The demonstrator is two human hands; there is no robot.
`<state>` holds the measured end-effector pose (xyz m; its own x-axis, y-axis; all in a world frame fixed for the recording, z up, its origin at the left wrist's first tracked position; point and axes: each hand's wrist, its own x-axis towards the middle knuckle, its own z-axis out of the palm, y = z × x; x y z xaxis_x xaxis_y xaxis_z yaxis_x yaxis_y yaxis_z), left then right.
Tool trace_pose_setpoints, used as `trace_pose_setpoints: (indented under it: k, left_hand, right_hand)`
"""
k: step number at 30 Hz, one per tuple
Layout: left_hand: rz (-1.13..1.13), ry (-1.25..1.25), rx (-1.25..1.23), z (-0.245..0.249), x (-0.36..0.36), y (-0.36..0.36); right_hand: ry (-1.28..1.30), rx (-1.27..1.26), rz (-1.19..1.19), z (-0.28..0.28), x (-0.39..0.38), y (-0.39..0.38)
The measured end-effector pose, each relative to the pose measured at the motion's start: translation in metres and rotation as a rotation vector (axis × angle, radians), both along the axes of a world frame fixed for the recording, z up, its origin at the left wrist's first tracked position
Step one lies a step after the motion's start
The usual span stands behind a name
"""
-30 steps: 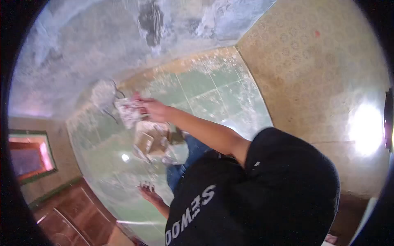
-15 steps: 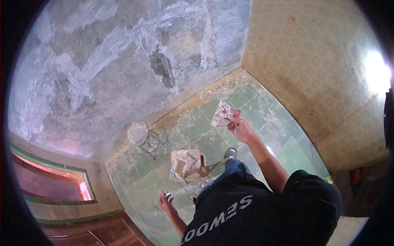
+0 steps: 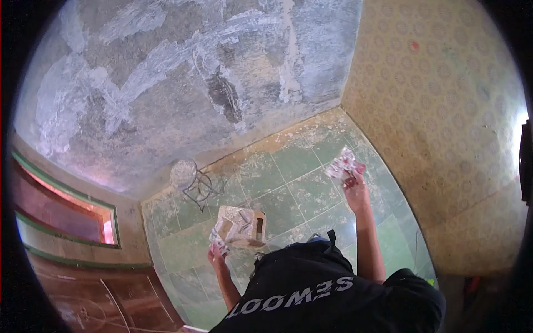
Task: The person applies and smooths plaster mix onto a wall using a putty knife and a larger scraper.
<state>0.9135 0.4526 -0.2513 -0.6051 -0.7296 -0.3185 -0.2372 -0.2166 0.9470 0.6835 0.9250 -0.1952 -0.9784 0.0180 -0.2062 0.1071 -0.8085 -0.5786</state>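
My right hand (image 3: pixel 353 183), out over the floor at the right, is closed on a white-smeared red piece (image 3: pixel 344 162). It looks irregular and mottled, and white smears also mark the fingers. My left hand (image 3: pixel 218 253) is low at the left, fingers curled at the near left edge of a low, pale stool (image 3: pixel 252 240). Something whitish shows at its fingertips; I cannot tell what it is. The stool has a dark slot in its right side, and whitish, smeared things lie on its top.
A round-topped stool with thin metal legs (image 3: pixel 184 173) stands by the patchy, white-smeared grey wall (image 3: pixel 166 94). Patterned wall covering (image 3: pixel 427 105) rises at the right. The green tiled floor (image 3: pixel 286 202) is spattered white. At the left is a green-framed opening (image 3: pixel 66 205) above brown panels (image 3: pixel 105 294).
My right hand has moved to the right with the red-and-white piece. My left hand has come up to the pale stool's edge. The whole view has shifted, and my foot is now hidden.
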Motion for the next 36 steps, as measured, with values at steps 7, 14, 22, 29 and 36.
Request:
trace_pose_setpoints:
  k: [7,14,22,29,36]
  left_hand:
    - [-0.138,-0.118,-0.05,-0.005,-0.064,0.073]
    - [-0.202,-0.045,-0.224,0.021,-0.103,0.112]
    - [-0.248,-0.06,-0.243,0.037,-0.167,0.109]
    - [-0.239,-0.081,-0.301,-0.042,-0.225,0.068]
    - [-0.218,0.033,-0.235,-0.025,-0.333,-0.017]
  right_hand:
    - [-0.07,0.054,-0.107,-0.002,0.002,0.103]
    - [-0.188,0.097,-0.156,-0.003,0.002,0.136]
    - [-0.031,0.102,-0.142,-0.004,-0.044,0.125]
    - [0.008,0.094,-0.072,0.003,-0.127,0.082]
    - [-0.021,0.153,-0.03,-0.002,-0.248,-0.02]
